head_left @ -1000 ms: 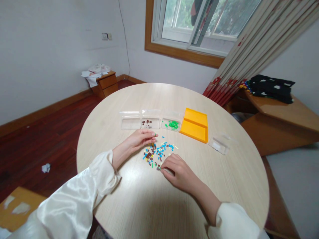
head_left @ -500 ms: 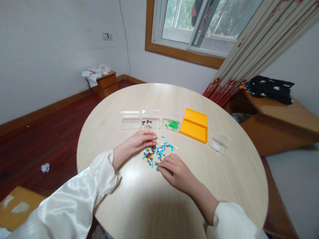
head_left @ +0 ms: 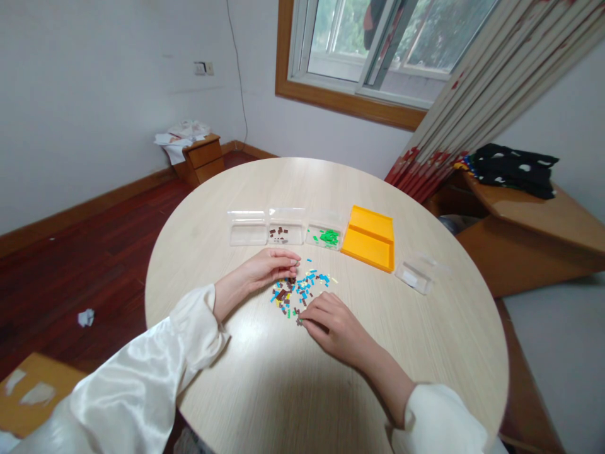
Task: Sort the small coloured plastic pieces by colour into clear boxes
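Observation:
A loose pile of tiny toy building bricks (head_left: 302, 285) in blue, brown, yellow and green lies on the table. Over the pile's far left edge is my left hand (head_left: 268, 270), its thumb and fingers pinched together. Something very small shows at those fingertips, too small to make out. At the near edge of the pile, my right hand (head_left: 336, 325) rests low with thumb and forefinger closed on a small green brick (head_left: 301, 320). Grey-brown bricks lie right beside these fingertips. One blue brick (head_left: 309, 260) lies apart, beyond the pile.
Behind the pile stand open clear boxes: one bare (head_left: 248, 234), one with brown bricks (head_left: 285, 234), one with green bricks (head_left: 324, 237). Right of them is an open yellow case (head_left: 368, 247), then a small clear box (head_left: 413, 277). All stand on a round table (head_left: 425, 340).
My right fingertips have shifted very slightly at the pile's near edge. The left hand stays pinched in nearly the same place; the boxes have not moved.

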`<state>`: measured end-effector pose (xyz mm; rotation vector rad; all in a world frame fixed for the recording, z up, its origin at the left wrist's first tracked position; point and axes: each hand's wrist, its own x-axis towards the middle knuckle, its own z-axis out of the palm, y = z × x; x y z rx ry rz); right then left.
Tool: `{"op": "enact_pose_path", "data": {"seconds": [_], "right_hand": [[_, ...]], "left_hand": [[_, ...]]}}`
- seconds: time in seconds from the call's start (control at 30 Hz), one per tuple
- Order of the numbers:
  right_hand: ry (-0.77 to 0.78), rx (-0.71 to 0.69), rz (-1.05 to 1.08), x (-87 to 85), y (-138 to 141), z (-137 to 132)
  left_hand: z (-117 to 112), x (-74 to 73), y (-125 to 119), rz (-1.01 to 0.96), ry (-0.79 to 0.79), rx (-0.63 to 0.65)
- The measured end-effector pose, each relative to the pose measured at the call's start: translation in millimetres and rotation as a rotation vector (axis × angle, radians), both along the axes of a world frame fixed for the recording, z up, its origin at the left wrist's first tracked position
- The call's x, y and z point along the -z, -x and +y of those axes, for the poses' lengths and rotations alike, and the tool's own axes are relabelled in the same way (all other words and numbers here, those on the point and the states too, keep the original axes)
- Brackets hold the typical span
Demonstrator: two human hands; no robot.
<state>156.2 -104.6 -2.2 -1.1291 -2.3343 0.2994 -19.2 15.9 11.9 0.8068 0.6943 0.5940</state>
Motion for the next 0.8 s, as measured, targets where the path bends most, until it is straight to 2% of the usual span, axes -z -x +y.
{"op": "enact_pose_path", "data": {"seconds": [0.43,0.8], "right_hand": [[0.090,0.053,-0.060,-2.0,-0.5,-3.4],[0.071,0.083,-0.110,-2.6,4.9,-5.1]], "left_hand": [[0.4,-1.3,-0.8,0.027,0.034,-0.042],[2.6,1.4,-1.2,0.013,0.027,-0.067]]}}
